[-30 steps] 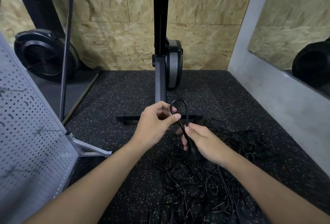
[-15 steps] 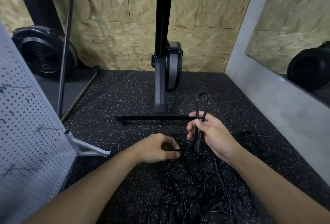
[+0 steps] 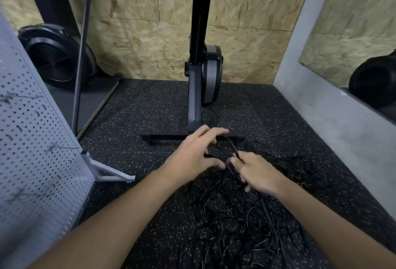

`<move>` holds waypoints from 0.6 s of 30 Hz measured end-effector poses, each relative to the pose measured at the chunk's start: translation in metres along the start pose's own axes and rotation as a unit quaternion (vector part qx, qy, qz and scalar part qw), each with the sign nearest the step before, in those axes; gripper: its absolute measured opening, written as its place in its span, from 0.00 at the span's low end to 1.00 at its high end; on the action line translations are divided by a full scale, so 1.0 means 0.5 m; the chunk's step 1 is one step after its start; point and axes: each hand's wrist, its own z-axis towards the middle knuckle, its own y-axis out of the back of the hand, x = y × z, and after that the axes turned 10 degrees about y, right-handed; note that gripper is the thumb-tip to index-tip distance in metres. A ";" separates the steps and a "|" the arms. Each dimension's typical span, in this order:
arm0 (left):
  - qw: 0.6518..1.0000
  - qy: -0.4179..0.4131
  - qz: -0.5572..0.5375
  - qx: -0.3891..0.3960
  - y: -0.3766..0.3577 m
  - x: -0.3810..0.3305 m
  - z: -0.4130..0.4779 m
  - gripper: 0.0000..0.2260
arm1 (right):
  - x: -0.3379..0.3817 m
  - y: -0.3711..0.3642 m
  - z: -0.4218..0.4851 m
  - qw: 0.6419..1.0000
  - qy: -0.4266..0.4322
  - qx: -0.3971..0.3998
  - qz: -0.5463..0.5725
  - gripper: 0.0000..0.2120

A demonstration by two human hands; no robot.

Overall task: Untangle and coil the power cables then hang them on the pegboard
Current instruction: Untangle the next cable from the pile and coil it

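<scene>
The right hand (image 3: 257, 172) pinches a strand of the power cables (image 3: 235, 221), tangled on the floor (image 3: 150, 118) toward 5 o'clock. The left hand (image 3: 192, 153) spreads over the raised loop; whether it grips is too blurred to tell. The pegboard (image 3: 32, 140) crowds 9 o'clock, the machine's foot bar (image 3: 167, 137) 12, and the wall (image 3: 342, 129) 3. Open floor lies at 11.

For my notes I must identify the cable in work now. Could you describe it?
Find the exercise machine's floor bar. Just before it, beside the left hand, one black cable loop rises from the tangled pile. Only this loop is lifted, pinched by the right hand.
</scene>
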 end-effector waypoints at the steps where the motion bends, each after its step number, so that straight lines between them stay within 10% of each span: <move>1: 1.000 -0.007 -0.001 -0.011 0.001 -0.002 0.003 0.37 | 0.007 -0.002 -0.003 1.000 0.005 0.014 -0.008 0.15; 5: 1.000 -0.007 0.003 -0.012 0.014 -0.002 0.012 0.29 | 0.009 -0.004 -0.009 0.996 0.020 0.045 0.069 0.27; 11: 0.999 0.010 0.040 -0.013 0.031 0.007 0.013 0.10 | 0.005 -0.014 -0.009 0.989 0.086 0.124 0.001 0.20; 18: 0.999 0.019 -0.018 0.022 0.033 0.034 -0.007 0.15 | 0.003 0.004 -0.012 0.986 0.119 0.111 0.041 0.15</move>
